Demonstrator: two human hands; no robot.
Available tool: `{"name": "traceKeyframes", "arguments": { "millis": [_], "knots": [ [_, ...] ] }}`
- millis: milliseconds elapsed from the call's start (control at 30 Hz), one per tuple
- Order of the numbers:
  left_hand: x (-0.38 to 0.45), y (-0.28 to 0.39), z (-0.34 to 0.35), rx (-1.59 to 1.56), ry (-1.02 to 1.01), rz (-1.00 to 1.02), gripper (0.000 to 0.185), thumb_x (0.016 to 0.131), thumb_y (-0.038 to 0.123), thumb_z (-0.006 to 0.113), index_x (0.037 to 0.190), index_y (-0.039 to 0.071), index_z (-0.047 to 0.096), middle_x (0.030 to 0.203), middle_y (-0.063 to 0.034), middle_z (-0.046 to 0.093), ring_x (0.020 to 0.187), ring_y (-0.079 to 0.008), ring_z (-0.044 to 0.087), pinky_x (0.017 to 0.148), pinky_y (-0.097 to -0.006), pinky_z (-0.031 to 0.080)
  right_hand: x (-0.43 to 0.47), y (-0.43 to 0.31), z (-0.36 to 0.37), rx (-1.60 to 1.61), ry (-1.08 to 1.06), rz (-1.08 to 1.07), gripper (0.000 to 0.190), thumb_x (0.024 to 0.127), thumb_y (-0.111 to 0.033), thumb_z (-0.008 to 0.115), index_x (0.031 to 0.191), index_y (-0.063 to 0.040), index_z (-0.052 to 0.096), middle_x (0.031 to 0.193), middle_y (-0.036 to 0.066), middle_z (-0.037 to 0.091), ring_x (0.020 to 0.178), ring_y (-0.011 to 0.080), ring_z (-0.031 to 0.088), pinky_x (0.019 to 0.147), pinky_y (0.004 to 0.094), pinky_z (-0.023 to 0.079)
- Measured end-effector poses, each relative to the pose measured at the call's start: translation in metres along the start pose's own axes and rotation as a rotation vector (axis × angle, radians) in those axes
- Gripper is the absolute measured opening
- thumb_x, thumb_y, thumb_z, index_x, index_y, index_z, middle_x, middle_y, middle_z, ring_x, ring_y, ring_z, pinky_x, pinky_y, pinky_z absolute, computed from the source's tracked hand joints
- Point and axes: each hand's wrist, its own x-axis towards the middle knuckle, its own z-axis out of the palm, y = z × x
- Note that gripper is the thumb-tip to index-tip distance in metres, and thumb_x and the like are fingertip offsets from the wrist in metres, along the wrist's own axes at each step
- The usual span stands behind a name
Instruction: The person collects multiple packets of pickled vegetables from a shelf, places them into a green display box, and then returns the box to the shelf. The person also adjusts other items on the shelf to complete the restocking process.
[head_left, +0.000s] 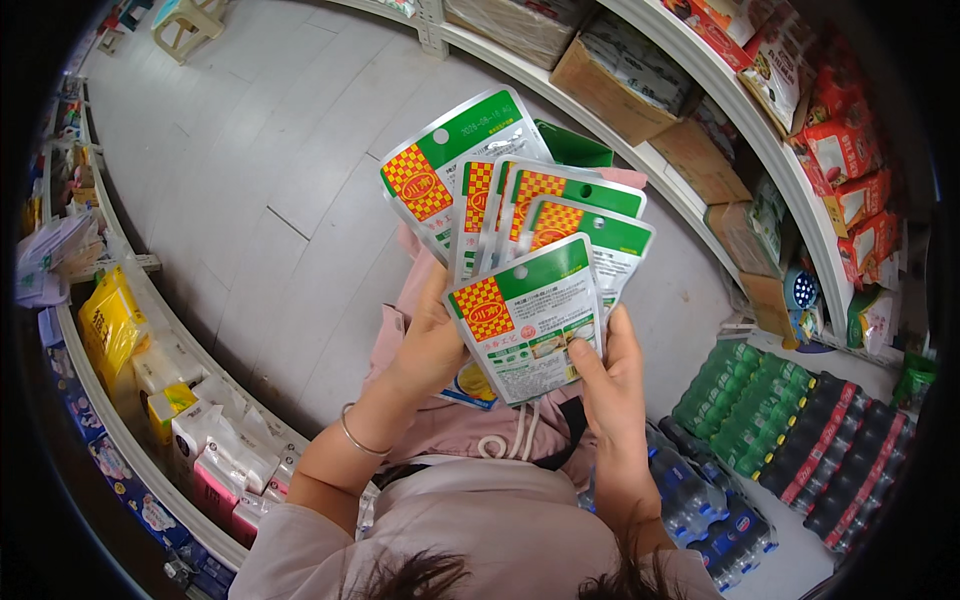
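Several flat green-and-white foil food pouches (525, 330) with red-and-yellow checks are fanned out between my two hands. My left hand (435, 341) grips the pouches from the left, its fingers hidden behind them. On the right, my right hand (611, 367) pinches the front pouch, thumb on its printed face and fingers behind. The rearmost pouch (469, 150) sticks out at the upper left and bears a printed date. Behind the fan, part of a green box (574, 144) shows. Below the front pouch peeks a blue-and-yellow packet (472, 384); what supports it is hidden.
A curved-looking shelf on the left holds wrapped tissue packs (225, 450) and a yellow bag (112, 322). Right-hand shelves carry cardboard boxes (615, 90) and red bags (836, 150). Shrink-wrapped bottle packs (750, 405) stand on the floor at right. A plastic stool (187, 26) is far off.
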Motion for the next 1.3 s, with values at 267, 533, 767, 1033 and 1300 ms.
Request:
{"name": "traceKeyframes", "arguments": {
  "millis": [267, 533, 767, 1033, 1300],
  "knots": [
    [-0.001, 0.0, 0.002, -0.032, -0.028, 0.033, 0.067, 0.086, -0.002, 0.057, 0.144, 0.005, 0.024, 0.136, -0.0096, 0.046, 0.125, -0.0192, 0.046, 0.101, -0.0369, 0.043, -0.001, 0.0, -0.001, 0.048, -0.007, -0.001, 0.041, 0.089, -0.008, 0.061, 0.125, 0.002, 0.043, 0.117, 0.008, 0.056, 0.109, 0.0122, 0.051, 0.093, 0.028, 0.04],
    [-0.002, -0.003, 0.0, 0.006, 0.011, 0.043, 0.06, 0.093, 0.01, 0.053, 0.144, 0.01, 0.022, 0.138, -0.0076, 0.044, 0.124, -0.0197, 0.047, 0.1, -0.0381, 0.043, -0.003, 0.001, -0.003, 0.064, 0.0, -0.006, 0.046, 0.087, -0.003, 0.06, 0.129, 0.002, 0.04, 0.122, 0.009, 0.054, 0.113, 0.014, 0.05, 0.097, 0.0293, 0.037],
    [0.0, 0.005, 0.009, -0.073, 0.075, 0.054, 0.046, 0.1, 0.024, 0.041, 0.142, 0.013, 0.024, 0.137, -0.0063, 0.045, 0.121, -0.0214, 0.049, 0.093, -0.0411, 0.048, -0.008, 0.009, -0.009, 0.293, 0.049, 0.021, 0.051, 0.088, -0.001, 0.056, 0.134, 0.001, 0.035, 0.127, 0.011, 0.052, 0.116, 0.017, 0.05, 0.1, 0.0339, 0.038],
    [0.003, 0.014, 0.005, 0.015, 0.034, 0.062, 0.045, 0.1, 0.03, 0.039, 0.141, 0.014, 0.028, 0.136, -0.0074, 0.046, 0.123, -0.0233, 0.049, 0.096, -0.0487, 0.045, -0.008, 0.013, -0.02, 0.398, 0.042, 0.049, 0.053, 0.088, -0.003, 0.055, 0.136, 0.001, 0.032, 0.129, 0.012, 0.051, 0.117, 0.0184, 0.051, 0.1, 0.0355, 0.038],
    [0.004, 0.014, 0.011, -0.102, 0.062, 0.082, 0.039, 0.101, 0.021, 0.04, 0.137, 0.012, 0.029, 0.127, -0.0097, 0.052, 0.108, -0.0231, 0.059, 0.078, -0.0394, 0.055, -0.007, 0.011, -0.02, 0.397, 0.04, 0.054, 0.055, 0.088, -0.004, 0.057, 0.136, 0.001, 0.032, 0.129, 0.011, 0.051, 0.118, 0.0176, 0.05, 0.101, 0.0349, 0.037]
  ]
}}
